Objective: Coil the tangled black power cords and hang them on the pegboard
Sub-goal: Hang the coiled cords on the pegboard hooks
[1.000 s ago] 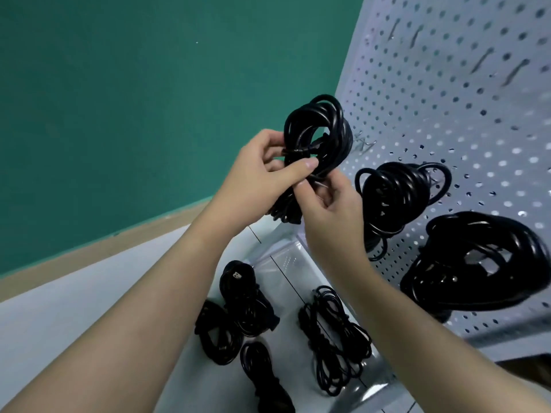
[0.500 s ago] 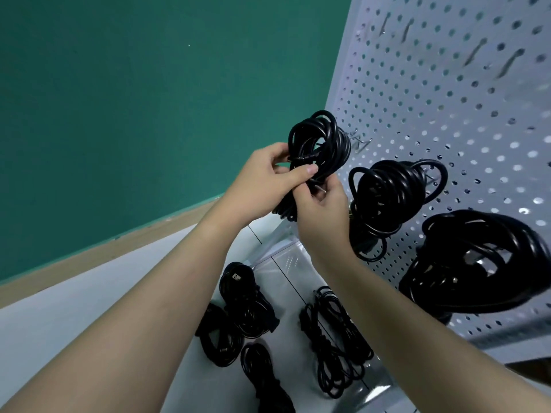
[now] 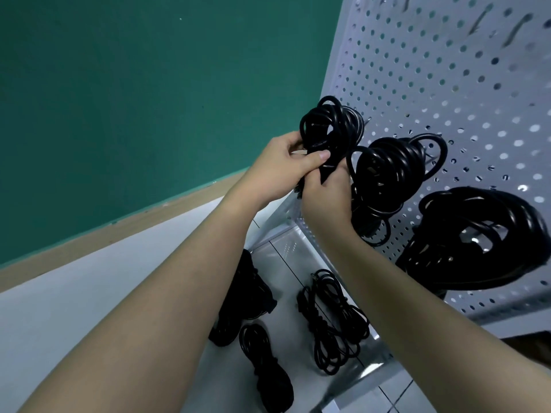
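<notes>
Green wall (image 3: 134,99) fills the left of the view; pale tabletop (image 3: 74,293) below it.

Left hand (image 3: 278,171) — thumb and fingers curled round the lower part of a coiled black cord (image 3: 329,131), held up at the left edge of the pegboard (image 3: 432,93). Right hand (image 3: 326,193) grips the same coil from beneath, fingers hidden behind the strands; the two hands touch, both clamped on this one cord. The top loops of the coil sit against the pegboard face; cannot tell whether they are over a hook.

Just right of the held coil, a second coiled cord (image 3: 390,177) hangs on the pegboard. Further right and lower, a third, larger coil (image 3: 483,236) also hangs there.

Below the pegboard, on the tabletop: a dark bundle (image 3: 250,296) partly behind the left forearm, a narrow bundle (image 3: 265,365) in front of it, and a looser, tangled cord (image 3: 331,317) nearest the pegboard's foot.
</notes>
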